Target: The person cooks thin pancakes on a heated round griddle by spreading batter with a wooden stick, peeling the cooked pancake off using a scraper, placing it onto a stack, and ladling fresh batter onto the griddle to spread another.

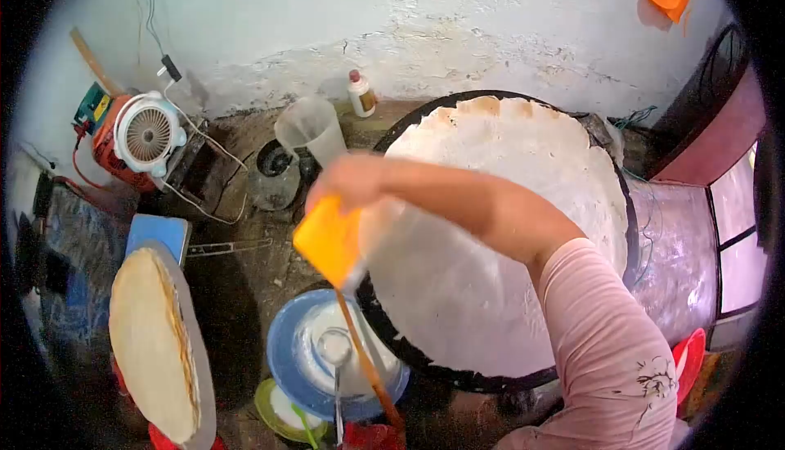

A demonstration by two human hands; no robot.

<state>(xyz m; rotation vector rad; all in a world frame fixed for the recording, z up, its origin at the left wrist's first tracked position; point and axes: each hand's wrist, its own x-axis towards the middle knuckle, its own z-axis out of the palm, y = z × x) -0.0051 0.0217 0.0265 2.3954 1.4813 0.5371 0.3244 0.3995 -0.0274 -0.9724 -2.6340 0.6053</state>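
Note:
My right hand (347,184), blurred by motion, grips an orange scraper (331,241) at the left edge of a large round griddle (368,294). A thin, pale sheet of batter (491,286) covers the griddle, browned in spots along its far edge. Just below the scraper is a blue basin (282,368) of white batter with a metal ladle (338,368) in it. A brown stick (368,360) slants across the basin. My left hand is not in view.
At the left lies a stack of pale flatbreads (151,344). A small fan (150,132), a clear plastic jug (313,127) and a white bottle (361,96) stand toward the wall. A green bowl (266,409) sits beside the basin.

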